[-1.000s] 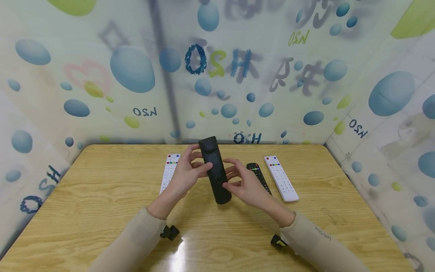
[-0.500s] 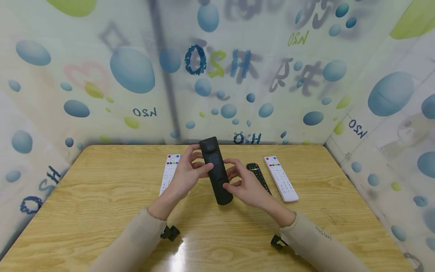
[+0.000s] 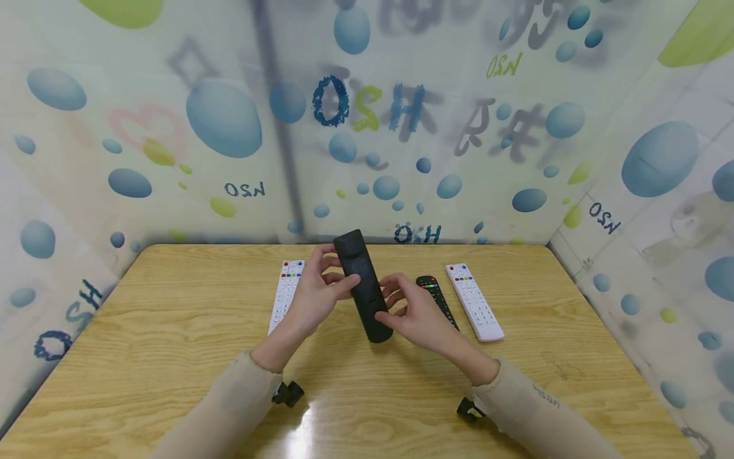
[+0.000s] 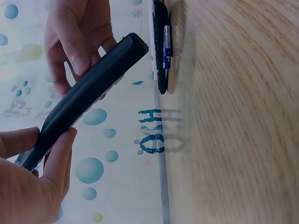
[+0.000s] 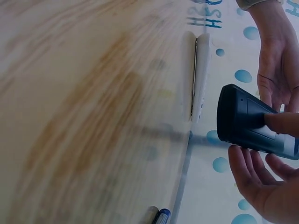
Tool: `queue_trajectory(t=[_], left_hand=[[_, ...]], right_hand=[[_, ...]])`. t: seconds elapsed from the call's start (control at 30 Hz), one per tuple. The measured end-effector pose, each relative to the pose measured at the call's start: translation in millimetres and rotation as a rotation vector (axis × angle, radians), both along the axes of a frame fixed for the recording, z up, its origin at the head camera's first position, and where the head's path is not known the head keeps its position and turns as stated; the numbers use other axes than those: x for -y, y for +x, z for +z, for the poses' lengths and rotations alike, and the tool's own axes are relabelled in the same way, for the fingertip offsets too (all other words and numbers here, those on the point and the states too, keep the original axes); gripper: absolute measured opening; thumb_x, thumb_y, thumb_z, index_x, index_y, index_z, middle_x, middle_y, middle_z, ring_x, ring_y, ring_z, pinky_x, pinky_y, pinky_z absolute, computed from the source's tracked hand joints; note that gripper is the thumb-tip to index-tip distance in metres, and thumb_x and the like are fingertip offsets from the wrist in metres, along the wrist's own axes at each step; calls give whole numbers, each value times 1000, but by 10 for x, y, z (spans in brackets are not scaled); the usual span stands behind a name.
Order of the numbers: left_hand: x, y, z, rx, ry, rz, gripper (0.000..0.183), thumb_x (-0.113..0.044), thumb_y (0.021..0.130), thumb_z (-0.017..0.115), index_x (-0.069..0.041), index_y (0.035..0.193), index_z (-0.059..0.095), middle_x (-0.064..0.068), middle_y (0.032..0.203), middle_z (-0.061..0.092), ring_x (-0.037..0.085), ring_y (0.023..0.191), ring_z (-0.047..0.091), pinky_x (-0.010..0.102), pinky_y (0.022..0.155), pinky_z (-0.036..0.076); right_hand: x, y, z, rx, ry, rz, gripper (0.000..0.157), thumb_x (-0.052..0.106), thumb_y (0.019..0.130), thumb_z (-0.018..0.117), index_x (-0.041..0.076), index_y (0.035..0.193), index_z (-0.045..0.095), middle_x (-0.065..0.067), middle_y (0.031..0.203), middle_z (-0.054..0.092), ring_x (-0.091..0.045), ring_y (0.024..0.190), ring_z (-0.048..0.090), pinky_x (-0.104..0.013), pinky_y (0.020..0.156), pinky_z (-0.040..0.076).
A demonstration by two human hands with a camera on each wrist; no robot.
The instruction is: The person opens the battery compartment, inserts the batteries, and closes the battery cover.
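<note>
A black remote control (image 3: 367, 299) is held up above the table, its back turned toward the head camera and its upper end leaning left. My left hand (image 3: 321, 290) grips its upper part, thumb on the back and fingers round the left edge. Lower down, my right hand (image 3: 418, 315) holds it at the right edge, with the thumb pressing the back. The left wrist view shows the remote's long side edge-on between both hands. In the right wrist view, the right thumb (image 5: 281, 124) lies on the back cover near the remote's rounded end.
On the wooden table (image 3: 172, 331) lie a white remote (image 3: 285, 290) behind the left hand, a second black remote (image 3: 438, 299) partly hidden by the right hand, and another white remote (image 3: 474, 303) at right. Blue-and-silver batteries (image 4: 167, 44) lie beside the second black remote. A patterned curtain (image 3: 367, 159) stands behind.
The right fingers have slid slightly down along the remote's edge. The remote's upper end has tipped a little to the left. The left hand's grip looks the same.
</note>
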State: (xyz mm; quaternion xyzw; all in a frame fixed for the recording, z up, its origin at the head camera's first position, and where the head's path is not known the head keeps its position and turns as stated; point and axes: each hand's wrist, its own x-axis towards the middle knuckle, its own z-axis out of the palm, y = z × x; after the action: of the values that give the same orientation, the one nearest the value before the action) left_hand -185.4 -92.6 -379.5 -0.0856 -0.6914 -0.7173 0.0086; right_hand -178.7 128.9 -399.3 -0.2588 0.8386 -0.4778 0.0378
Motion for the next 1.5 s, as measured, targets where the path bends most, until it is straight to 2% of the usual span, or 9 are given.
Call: queue_trajectory(t=[0.37,0.57,0.7,0.8,0.93,1.2,1.37,1.5], left_hand=[[-13,25,-12,7,44,10,58,2,96,71,-11,144,40,20,121,57,29,97,69,42,79,62],[-36,38,-26,-14,63,-5,58,0,95,72,-10,141,40,21,121,55,31,100,68,43,79,62],[-56,47,-30,-18,82,-16,56,0,94,73,-9,139,41,21,121,54,32,100,68,43,80,61],[-68,56,-22,-13,80,-19,55,0,94,73,-8,139,42,21,122,54,33,101,67,43,81,61],[-69,64,-5,-14,56,-25,54,0,95,72,-6,141,44,20,124,56,33,104,65,42,83,61],[-61,64,14,-24,-50,-43,54,-5,96,73,-7,145,50,17,130,59,33,114,62,39,87,59],[-68,51,2,-25,-156,-26,57,-12,96,75,-7,147,49,16,134,58,34,122,57,46,95,54],[-71,51,4,2,-174,-40,60,-15,97,75,-9,149,45,18,138,55,36,128,54,51,101,50]], right_hand=[[37,35,18,9,56,-33,64,19,88,85,8,141,51,-4,115,60,-18,97,60,-33,78,58],[45,58,37,7,81,-32,70,25,86,87,9,143,50,-2,118,59,-17,97,59,-34,77,57],[48,64,40,9,92,-25,69,24,87,85,9,144,49,-3,119,58,-18,99,58,-36,78,57],[49,61,38,24,83,-11,66,22,90,82,8,144,48,-4,120,58,-20,101,58,-42,82,58],[52,52,34,38,61,3,62,21,93,79,6,145,47,-6,121,59,-23,104,59,-47,85,58],[70,43,26,68,16,36,59,19,97,72,3,148,46,-8,122,61,-20,105,62,-31,81,59],[76,40,15,110,-13,55,58,20,101,68,4,151,43,-8,124,60,-20,107,62,-31,82,59],[79,39,11,126,-33,72,58,23,103,65,4,152,41,-10,126,60,-22,109,62,-33,84,59]])
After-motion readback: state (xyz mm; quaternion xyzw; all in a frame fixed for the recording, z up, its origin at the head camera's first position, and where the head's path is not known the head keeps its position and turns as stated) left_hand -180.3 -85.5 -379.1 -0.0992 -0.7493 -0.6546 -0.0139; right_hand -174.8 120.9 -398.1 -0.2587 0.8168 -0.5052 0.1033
